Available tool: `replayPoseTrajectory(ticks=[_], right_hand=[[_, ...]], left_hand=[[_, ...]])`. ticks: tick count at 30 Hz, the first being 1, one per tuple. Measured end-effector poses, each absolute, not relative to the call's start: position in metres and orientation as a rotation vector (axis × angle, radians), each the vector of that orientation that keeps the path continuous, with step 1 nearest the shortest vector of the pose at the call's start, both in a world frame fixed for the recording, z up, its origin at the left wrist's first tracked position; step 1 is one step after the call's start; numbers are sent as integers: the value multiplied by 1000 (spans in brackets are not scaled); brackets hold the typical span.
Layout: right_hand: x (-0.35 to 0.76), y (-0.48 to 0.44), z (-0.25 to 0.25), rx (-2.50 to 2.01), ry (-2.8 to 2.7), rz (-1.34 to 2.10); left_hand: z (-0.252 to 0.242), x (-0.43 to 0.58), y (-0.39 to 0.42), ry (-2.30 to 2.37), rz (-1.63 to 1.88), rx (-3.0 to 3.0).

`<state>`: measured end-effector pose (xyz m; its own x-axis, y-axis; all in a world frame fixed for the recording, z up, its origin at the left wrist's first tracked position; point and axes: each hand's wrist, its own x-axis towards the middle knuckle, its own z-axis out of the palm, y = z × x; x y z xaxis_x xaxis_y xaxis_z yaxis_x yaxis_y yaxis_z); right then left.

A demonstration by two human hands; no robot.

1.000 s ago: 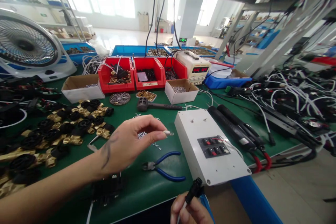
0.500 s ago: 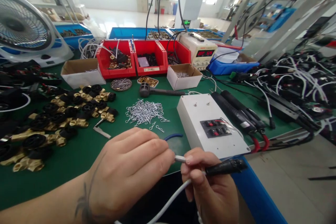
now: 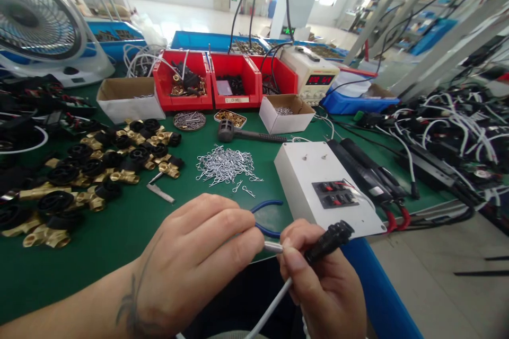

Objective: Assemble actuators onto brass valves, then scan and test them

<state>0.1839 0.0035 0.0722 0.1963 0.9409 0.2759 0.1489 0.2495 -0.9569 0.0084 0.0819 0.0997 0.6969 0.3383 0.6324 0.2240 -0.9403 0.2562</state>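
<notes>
My left hand (image 3: 199, 259) is closed in a pinch on a small silver metal pin (image 3: 273, 247), holding it against my right hand. My right hand (image 3: 322, 291) grips a black plug (image 3: 329, 240) on a white cable (image 3: 268, 307) that trails down toward me. Both hands hover over the front edge of the green bench (image 3: 119, 233). Blue-handled pliers (image 3: 266, 217) lie just beyond my fingers, partly hidden by them. Behind them sits a pile of silver wire clips (image 3: 225, 164).
A white switch box (image 3: 324, 190) lies to the right, with black probes (image 3: 369, 180) beside it. Brass-and-black fittings (image 3: 91, 175) cover the left. Red bins (image 3: 234, 85), cardboard boxes (image 3: 284, 114), a mallet (image 3: 242, 134), a power supply (image 3: 314, 74) and a fan (image 3: 35, 21) stand at the back. Tangled cables (image 3: 449, 132) fill the right.
My left hand carried the pin from above the bench down to my right hand. The right hand rose with the plug and has tilted it upward. The camera view dropped slightly.
</notes>
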Motion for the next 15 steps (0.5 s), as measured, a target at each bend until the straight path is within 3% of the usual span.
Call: replayPoseTrajectory(ticks=[15], right_hand=[[179, 4, 69, -1190, -1321, 710]], left_hand=[[92, -2, 78, 603, 1178, 2621]])
